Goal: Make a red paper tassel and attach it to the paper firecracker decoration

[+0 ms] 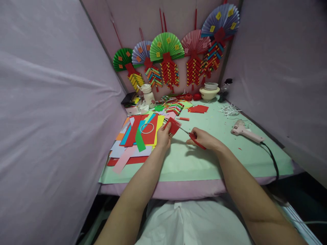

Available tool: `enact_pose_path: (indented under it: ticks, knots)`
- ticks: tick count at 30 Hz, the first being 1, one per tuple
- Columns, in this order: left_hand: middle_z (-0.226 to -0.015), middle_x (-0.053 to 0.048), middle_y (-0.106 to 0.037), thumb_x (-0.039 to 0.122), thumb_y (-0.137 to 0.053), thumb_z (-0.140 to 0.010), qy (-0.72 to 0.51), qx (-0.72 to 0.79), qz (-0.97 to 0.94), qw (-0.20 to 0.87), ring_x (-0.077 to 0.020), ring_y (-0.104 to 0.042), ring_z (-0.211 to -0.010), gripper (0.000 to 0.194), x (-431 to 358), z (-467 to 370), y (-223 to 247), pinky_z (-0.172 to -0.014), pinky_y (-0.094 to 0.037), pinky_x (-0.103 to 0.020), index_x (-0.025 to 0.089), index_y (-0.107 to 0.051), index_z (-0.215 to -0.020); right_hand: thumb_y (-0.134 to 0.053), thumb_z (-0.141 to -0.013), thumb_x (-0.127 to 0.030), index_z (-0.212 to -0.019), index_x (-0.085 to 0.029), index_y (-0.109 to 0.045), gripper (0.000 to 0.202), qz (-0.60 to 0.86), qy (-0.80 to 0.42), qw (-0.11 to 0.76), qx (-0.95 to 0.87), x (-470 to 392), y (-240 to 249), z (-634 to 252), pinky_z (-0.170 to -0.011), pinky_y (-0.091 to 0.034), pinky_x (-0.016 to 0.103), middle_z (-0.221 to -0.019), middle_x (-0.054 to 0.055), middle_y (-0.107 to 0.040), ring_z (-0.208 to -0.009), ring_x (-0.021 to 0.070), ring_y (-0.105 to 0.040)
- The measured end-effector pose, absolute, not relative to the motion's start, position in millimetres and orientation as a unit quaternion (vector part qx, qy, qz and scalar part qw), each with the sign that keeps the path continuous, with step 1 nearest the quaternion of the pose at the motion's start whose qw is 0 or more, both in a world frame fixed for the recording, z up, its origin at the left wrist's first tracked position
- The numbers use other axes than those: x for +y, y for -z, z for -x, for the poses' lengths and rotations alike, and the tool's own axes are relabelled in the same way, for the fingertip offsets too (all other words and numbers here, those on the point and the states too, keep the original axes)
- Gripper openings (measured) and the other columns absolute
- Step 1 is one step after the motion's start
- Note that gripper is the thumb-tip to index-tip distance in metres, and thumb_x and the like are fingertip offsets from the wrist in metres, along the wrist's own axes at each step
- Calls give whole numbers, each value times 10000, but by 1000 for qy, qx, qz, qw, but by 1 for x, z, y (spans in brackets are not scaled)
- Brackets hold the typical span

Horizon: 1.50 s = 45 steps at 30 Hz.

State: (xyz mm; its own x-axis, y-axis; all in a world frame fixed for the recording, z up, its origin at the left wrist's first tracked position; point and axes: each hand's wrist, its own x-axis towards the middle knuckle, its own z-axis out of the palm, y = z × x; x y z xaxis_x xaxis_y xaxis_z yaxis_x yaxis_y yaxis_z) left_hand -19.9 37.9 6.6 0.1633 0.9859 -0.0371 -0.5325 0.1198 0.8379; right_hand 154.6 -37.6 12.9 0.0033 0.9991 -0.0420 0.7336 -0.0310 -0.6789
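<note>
Near the middle of the table, my left hand [164, 136] is closed on a small red paper piece [174, 126] whose upper right edge is cut into thin strips. My right hand [201, 138] grips the handles of red-handled scissors [197, 142]. The scissor blades point left and reach the cut edge of the red paper. Just behind the paper lies a small orange-red stick [184, 119]. Left of my left hand are stacked coloured papers [150, 136] with a white ring [147, 128] on top.
A glue gun [246, 132] with a black cable lies at the right. White shreds [230, 110], red paper squares [198, 109], a bowl [209, 93] and a bottle [148, 96] stand or lie farther back. Several paper fans [167, 47] hang on the back wall.
</note>
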Motion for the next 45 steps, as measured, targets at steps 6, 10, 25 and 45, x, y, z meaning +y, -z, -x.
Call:
enact_pose_path:
  ticks: [6,10,25,45]
  knots:
    - [-875,-64,-686,317,-779,-641,-553,313,-361,682,-149,-647,-766,317,34,18,-10,-754,-517,-292,138,-663,-875,-644,-646,-548,-770,-209,-432,418,662,-271,250,-652,-38,-14,-155,-523,-315,236,-732,-13,-571,-612,128,-471]
    - [-889,-67,-688,319,-774,-648,-550,315,-366,682,-152,-650,-766,319,34,18,-10,-743,-519,-287,140,-665,-889,-645,-644,-546,-766,-208,-440,414,662,-271,253,-651,-38,-14,-155,-523,-315,241,-720,-13,-567,-606,128,-468]
    - [-882,-63,-687,323,-778,-643,-548,320,-364,682,-141,-647,-765,331,35,18,-8,-747,-515,-273,138,-654,-888,-666,-622,-536,-752,-208,-442,418,669,-279,261,-638,-38,-16,-154,-520,-299,241,-722,-9,-560,-602,128,-452]
    - [-879,-77,-685,309,-776,-648,-548,318,-349,691,-161,-647,-781,328,33,19,-10,-747,-511,-291,123,-639,-880,-635,-650,-572,-662,-204,-435,419,673,-239,264,-648,-35,-9,-157,-511,-306,235,-639,-13,-567,-573,129,-449]
